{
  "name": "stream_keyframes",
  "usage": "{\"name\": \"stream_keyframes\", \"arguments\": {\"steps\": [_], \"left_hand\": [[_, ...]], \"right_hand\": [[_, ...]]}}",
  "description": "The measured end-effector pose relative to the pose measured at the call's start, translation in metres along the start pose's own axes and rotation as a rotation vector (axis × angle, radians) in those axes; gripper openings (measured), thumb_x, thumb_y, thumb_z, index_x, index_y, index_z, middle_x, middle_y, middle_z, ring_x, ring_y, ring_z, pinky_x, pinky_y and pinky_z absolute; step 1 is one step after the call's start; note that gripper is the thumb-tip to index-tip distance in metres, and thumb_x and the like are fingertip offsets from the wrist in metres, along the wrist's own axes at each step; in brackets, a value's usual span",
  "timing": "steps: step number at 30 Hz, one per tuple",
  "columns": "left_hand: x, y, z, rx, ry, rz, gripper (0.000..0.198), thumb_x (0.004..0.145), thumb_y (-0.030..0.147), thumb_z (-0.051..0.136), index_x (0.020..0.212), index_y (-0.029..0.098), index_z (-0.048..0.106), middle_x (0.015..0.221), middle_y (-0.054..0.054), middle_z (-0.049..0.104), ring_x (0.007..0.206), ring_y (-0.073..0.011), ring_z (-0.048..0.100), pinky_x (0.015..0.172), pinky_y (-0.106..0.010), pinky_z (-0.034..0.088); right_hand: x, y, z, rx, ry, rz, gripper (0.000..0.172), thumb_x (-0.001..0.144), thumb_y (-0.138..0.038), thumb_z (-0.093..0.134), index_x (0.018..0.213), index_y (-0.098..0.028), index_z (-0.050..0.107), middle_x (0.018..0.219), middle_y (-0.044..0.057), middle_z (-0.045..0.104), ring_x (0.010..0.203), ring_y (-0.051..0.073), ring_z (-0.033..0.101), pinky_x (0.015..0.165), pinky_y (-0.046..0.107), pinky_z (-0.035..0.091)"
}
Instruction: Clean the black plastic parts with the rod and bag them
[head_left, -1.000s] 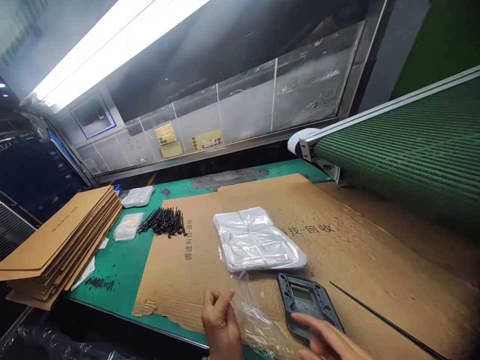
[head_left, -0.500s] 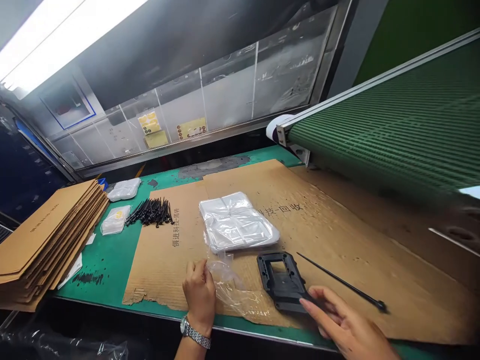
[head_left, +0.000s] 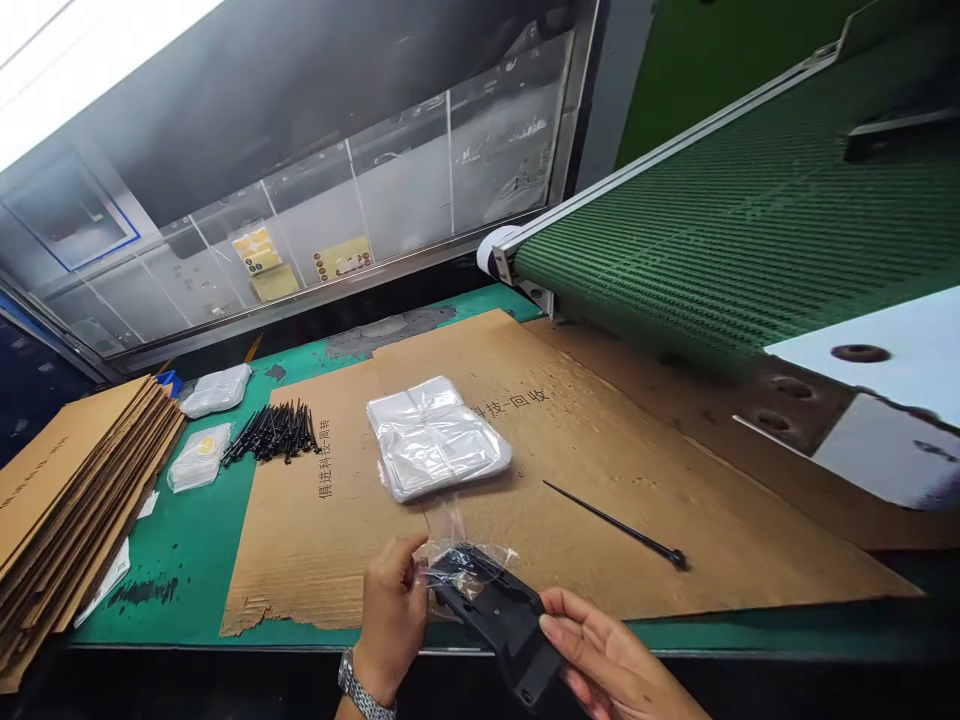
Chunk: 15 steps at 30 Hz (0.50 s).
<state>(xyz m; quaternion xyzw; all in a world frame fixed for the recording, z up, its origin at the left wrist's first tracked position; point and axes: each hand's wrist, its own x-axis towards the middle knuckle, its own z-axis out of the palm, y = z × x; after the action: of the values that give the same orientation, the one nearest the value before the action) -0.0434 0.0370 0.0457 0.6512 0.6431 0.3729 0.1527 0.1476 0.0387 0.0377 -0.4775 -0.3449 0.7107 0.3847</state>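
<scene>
My right hand grips a flat black plastic part by its near end, lifted off the cardboard at the table's front edge. The part's far end sits inside the mouth of a clear plastic bag. My left hand, with a watch at the wrist, pinches the bag's open edge on the left side. Both hands are closed on what they hold.
A stack of clear bags lies on the cardboard sheet. A single black cable tie lies to the right, a heap of ties to the left. Flat cartons are stacked far left. A green conveyor runs at right.
My right hand picked the black part up off the cardboard and brought it left into the bag held by my left hand. The camera view shifted right.
</scene>
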Motion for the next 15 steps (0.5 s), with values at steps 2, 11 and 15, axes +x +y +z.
{"name": "stream_keyframes", "arguments": {"steps": [2,11,15], "left_hand": [[-0.013,0.000,0.003,0.004,-0.049,-0.003,0.037,0.071,0.002,0.042,0.097,0.019,0.062,0.067,0.000,0.059,0.058,-0.0123,0.052,0.055,-0.023,0.041],[-0.019,0.026,0.013,0.441,0.174,0.129,0.029,0.082,0.009,0.043,0.105,0.020,0.056,0.083,-0.007,0.059,0.076,-0.0206,0.054,0.065,-0.031,0.042],[-0.009,0.038,0.013,0.412,0.054,0.376,0.021,0.085,0.011,0.038,0.084,0.018,0.058,0.066,-0.004,0.058,0.061,-0.0172,0.052,0.054,-0.028,0.036]], "right_hand": [[0.005,0.006,0.002,-0.048,0.093,-0.086,0.040,0.065,-0.054,0.069,0.079,-0.020,0.054,0.057,-0.006,0.044,0.044,0.008,0.040,0.036,0.016,0.030],[0.013,0.024,0.001,-0.590,-0.024,-0.533,0.039,0.086,-0.038,0.044,0.120,-0.020,0.035,0.070,0.000,0.061,0.065,0.017,0.060,0.066,0.027,0.049],[0.015,0.018,0.003,-0.531,-0.081,-0.545,0.049,0.086,-0.042,0.045,0.126,-0.019,0.031,0.079,0.004,0.063,0.070,0.019,0.062,0.070,0.030,0.050]]}}
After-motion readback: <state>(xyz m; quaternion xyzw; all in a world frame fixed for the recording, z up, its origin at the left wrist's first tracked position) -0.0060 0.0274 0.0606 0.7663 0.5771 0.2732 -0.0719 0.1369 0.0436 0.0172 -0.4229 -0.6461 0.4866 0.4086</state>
